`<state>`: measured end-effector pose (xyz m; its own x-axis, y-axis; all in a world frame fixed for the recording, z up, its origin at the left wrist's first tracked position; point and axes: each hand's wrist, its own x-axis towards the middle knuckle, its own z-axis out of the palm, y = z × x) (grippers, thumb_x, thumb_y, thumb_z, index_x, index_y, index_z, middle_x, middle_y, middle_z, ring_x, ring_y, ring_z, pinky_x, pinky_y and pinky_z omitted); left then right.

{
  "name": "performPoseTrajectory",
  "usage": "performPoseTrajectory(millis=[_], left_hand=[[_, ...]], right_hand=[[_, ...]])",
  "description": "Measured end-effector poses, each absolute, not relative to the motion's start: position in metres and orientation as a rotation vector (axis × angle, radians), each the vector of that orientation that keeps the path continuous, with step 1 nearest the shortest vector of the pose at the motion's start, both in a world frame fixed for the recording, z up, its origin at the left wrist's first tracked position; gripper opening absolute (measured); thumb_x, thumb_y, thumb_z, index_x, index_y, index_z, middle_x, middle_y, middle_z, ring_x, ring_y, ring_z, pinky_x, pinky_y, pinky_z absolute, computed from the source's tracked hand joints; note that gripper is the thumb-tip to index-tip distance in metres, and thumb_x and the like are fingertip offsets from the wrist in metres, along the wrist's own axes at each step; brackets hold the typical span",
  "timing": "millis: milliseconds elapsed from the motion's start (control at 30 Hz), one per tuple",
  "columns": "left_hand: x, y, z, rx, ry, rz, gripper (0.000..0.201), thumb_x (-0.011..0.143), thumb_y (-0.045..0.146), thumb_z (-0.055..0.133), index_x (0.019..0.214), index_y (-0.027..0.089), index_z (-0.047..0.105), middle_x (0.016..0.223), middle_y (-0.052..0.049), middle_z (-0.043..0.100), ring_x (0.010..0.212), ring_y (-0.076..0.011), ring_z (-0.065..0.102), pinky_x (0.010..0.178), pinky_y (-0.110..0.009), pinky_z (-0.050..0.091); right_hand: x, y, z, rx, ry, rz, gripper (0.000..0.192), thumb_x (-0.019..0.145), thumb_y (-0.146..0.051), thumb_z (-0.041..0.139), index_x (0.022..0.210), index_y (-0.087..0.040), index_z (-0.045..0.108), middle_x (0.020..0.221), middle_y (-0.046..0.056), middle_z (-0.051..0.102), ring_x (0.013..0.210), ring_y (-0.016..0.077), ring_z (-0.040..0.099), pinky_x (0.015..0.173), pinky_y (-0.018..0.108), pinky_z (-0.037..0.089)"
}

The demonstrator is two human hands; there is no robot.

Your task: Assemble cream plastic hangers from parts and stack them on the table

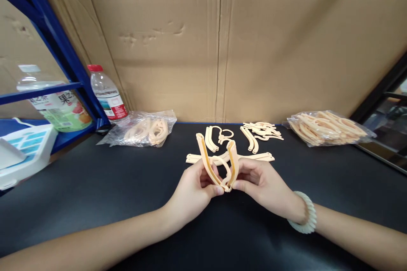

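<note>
Between my two hands is a cream-coloured folding clothes hanger (234,163), its two arms raised in a V and its hook folded down between them. My left hand (193,188) pinches it near the joint and along the left arm. On the other side my right hand (262,182), with a pale coiled band on the wrist, grips the right arm close to the joint. Just behind lies an opened-out hanger (259,156), partly hidden by the one I hold. Farther back are loose hanger arms (210,139), folded pieces (251,139) and a small pile of hooks (263,129).
A clear bag of hanger parts (149,129) lies at the back left, another bag (327,129) at the back right. A red-capped bottle (108,95), a larger bottle (60,106) and a white tray (41,152) stand left by a blue frame (60,38). Cardboard (159,51) walls the black table's (127,186) back.
</note>
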<state>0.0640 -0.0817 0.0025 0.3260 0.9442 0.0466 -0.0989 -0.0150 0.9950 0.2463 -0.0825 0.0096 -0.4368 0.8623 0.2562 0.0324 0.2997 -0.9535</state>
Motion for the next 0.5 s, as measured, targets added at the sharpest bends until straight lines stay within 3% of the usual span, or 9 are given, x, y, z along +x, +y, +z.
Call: performPoseTrajectory(millis=[500], left_hand=[[0.0653,-0.0846,0.0012,1.27,0.937,1.037,0.03,0.053,0.0,0.065,0.075,0.018,0.054,0.068,0.002,0.065,0.063,-0.0161,0.063,0.062,-0.029,0.053]], right_hand=[[0.2448,-0.0855,0.0066,-0.793,-1.716,1.248,0.006,0.08,-0.022,0.069,0.085,-0.02,0.067,0.085,0.003,0.069,0.08,0.0186,0.067,0.081,0.035,0.056]])
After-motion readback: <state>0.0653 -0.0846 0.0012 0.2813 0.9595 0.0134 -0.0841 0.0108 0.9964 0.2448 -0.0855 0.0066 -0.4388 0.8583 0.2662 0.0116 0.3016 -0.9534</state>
